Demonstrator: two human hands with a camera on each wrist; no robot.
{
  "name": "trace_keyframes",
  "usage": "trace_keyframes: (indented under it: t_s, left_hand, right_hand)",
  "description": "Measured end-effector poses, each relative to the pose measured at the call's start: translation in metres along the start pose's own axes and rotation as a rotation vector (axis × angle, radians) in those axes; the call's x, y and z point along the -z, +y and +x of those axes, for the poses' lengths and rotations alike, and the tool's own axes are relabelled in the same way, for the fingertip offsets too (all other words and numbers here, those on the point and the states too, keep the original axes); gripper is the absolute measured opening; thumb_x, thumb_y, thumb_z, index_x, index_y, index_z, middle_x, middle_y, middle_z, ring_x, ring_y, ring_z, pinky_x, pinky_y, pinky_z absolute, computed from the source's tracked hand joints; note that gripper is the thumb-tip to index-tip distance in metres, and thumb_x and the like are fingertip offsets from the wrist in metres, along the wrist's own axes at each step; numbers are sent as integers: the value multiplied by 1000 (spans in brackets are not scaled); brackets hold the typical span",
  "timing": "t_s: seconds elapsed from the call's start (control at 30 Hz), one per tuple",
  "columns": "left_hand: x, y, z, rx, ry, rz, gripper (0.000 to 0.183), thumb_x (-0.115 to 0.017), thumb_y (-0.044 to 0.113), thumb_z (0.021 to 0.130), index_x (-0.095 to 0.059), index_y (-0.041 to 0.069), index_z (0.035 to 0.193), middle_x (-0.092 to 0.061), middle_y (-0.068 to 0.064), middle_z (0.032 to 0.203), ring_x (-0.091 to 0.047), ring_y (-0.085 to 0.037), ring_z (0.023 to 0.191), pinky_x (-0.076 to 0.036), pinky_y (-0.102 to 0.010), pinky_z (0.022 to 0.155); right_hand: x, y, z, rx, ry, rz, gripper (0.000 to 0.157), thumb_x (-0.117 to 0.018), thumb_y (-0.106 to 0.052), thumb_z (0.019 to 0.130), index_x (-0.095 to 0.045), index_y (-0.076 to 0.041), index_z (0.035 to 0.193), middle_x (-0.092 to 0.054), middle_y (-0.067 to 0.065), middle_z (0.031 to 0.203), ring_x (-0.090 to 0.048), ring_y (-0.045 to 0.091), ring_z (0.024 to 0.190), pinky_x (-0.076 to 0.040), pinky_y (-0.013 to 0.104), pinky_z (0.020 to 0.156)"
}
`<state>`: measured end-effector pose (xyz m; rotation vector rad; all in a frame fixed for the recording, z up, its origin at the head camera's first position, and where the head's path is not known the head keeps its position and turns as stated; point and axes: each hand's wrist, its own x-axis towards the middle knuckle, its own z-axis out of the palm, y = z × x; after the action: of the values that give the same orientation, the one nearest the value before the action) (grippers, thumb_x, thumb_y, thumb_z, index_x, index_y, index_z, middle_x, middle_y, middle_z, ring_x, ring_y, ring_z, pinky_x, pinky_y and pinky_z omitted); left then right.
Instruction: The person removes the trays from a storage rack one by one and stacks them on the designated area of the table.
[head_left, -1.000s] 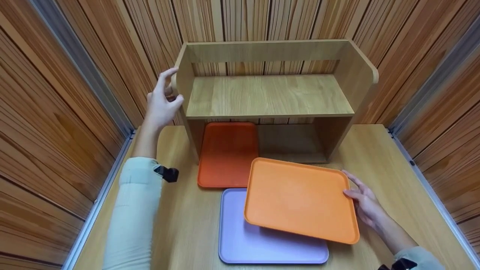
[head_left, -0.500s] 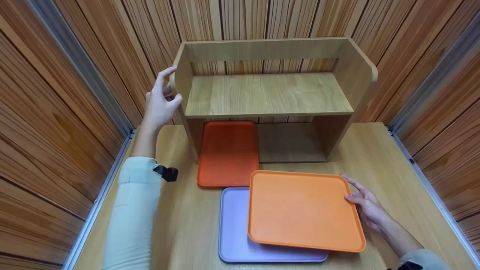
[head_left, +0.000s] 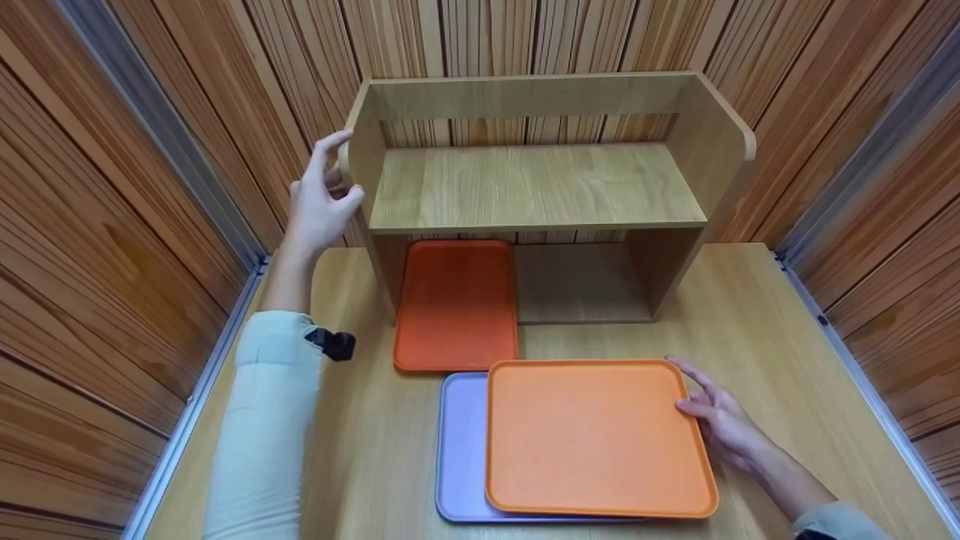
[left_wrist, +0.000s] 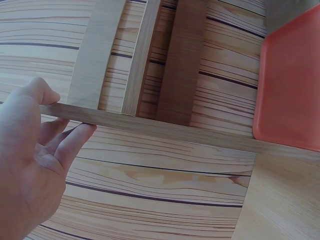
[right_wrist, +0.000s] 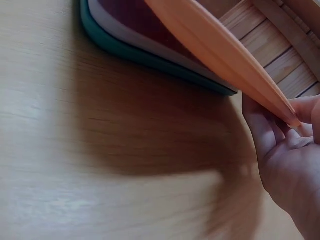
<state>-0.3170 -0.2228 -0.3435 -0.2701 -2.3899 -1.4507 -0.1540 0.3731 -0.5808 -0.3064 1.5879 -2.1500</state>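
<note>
My right hand (head_left: pixel 724 424) pinches the right edge of an orange tray (head_left: pixel 596 435), thumb on top and fingers beneath. The tray is held tilted over a purple tray (head_left: pixel 461 442), covering most of it. The right wrist view reveals a teal tray (right_wrist: pixel 150 62) under the purple one and a gap below the orange tray (right_wrist: pixel 215 45). Up at the left, my left hand (head_left: pixel 319 199) grips the side panel of a wooden shelf (head_left: pixel 540 187), thumb and fingers on opposite faces in the left wrist view. A red-orange tray (head_left: pixel 456 307) lies lengthwise in the shelf's lower left.
The shelf's lower floor (head_left: pixel 581 285) shows bare to the right of the red-orange tray, whose front end juts out past the shelf. Wood-panelled walls (head_left: pixel 97 225) stand on the left, right and back of the wooden tabletop (head_left: pixel 367 450).
The orange tray has come down and toward me over the purple tray, turning from slanted to nearly square with it. My left hand stays on the shelf's side panel.
</note>
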Motion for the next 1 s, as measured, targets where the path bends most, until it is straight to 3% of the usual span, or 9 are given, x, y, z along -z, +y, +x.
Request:
trace_keyframes:
  t_s: [0.27,0.5,0.73,0.83,1.0]
  left_hand:
    - [0,0,0,6,-2,-1,73,-57,2,106,-44,35,170,-54,-23,171,-65,-38,151,-59,-57,120]
    - [0,0,0,-4,9,10,74,-56,2,104,-45,33,170,-60,-25,164,-68,-37,147,-60,-56,116]
    - [0,0,1,1,17,12,73,-57,1,104,-46,34,169,-61,-24,164,-69,-37,146,-61,-56,116]
    - [0,0,1,8,12,9,74,-57,1,105,-46,35,169,-61,-23,165,-69,-36,147,-61,-56,116]
    - [-1,2,0,14,2,-2,73,-57,1,105,-45,34,170,-57,-23,169,-66,-38,150,-59,-57,119]
  right_hand:
    - [-12,7,1,-41,8,-27,64,-45,2,117,-52,-47,157,-79,-4,134,-81,13,118,-69,32,98]
    - [-19,8,4,-48,-16,-43,64,-45,0,117,-45,-43,165,-72,-8,145,-78,14,123,-69,35,99]
    - [-30,3,11,-83,63,-160,64,-56,-6,116,-46,-42,168,-66,-3,131,-78,12,104,-70,31,83]
    - [-35,3,16,-101,90,-196,67,-58,-8,115,-40,-34,174,-64,-2,129,-77,12,103,-70,32,81]
    - [-44,4,23,-143,139,-295,78,-62,-12,114,-21,-11,181,-61,2,129,-77,14,102,-70,33,75]
